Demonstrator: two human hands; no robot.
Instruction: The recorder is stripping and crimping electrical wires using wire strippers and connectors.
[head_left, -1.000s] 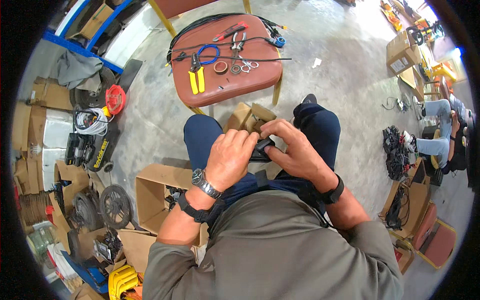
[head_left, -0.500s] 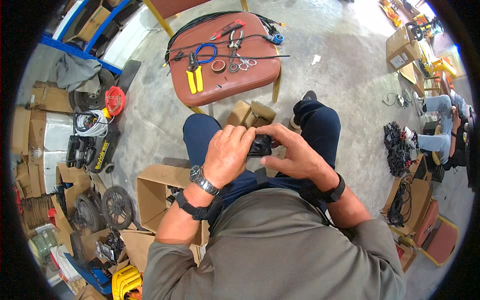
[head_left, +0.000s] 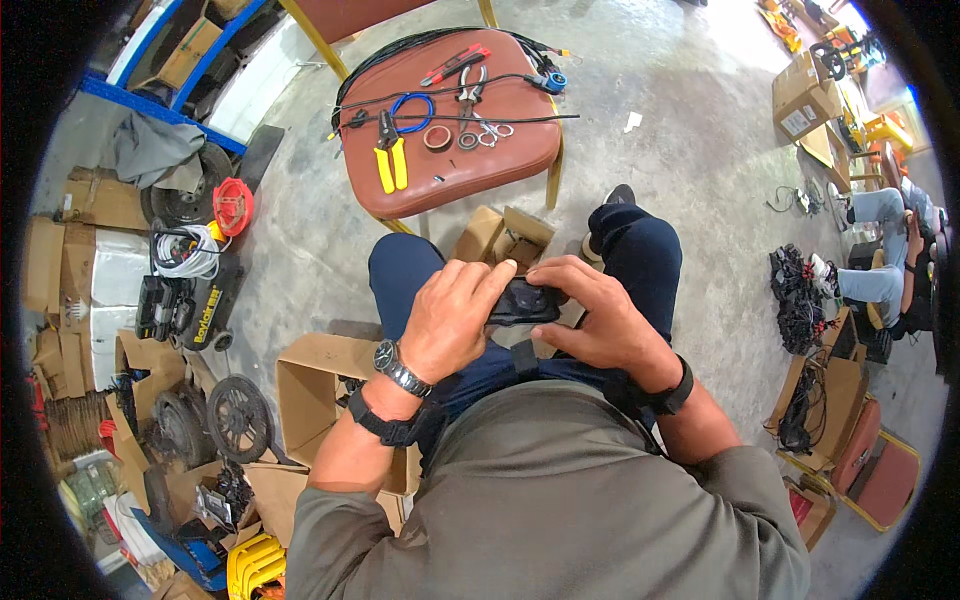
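I sit with a small black device (head_left: 525, 300) held over my lap between both hands. My left hand (head_left: 455, 318) wraps its left side, a watch on that wrist. My right hand (head_left: 590, 315) grips the right side, with fingers curled over the top. Most of the device is hidden by my fingers. A brown chair seat (head_left: 450, 175) stands in front of my knees and carries yellow-handled pliers (head_left: 390, 160), a blue cable loop (head_left: 413, 110), scissors (head_left: 470, 105), red-handled pliers (head_left: 455, 65) and black wires.
An open cardboard box (head_left: 505, 235) sits between my feet, another (head_left: 320, 385) at my left. Wheels, a red reel (head_left: 232, 205), cables and cartons crowd the left floor. Another person (head_left: 880, 250) sits at the right near black cable bundles (head_left: 800, 295) and a red chair (head_left: 880, 470).
My hands have shifted a little on the black device, with the right fingers now curled over its top. The view has tilted slightly. Nothing else moved.
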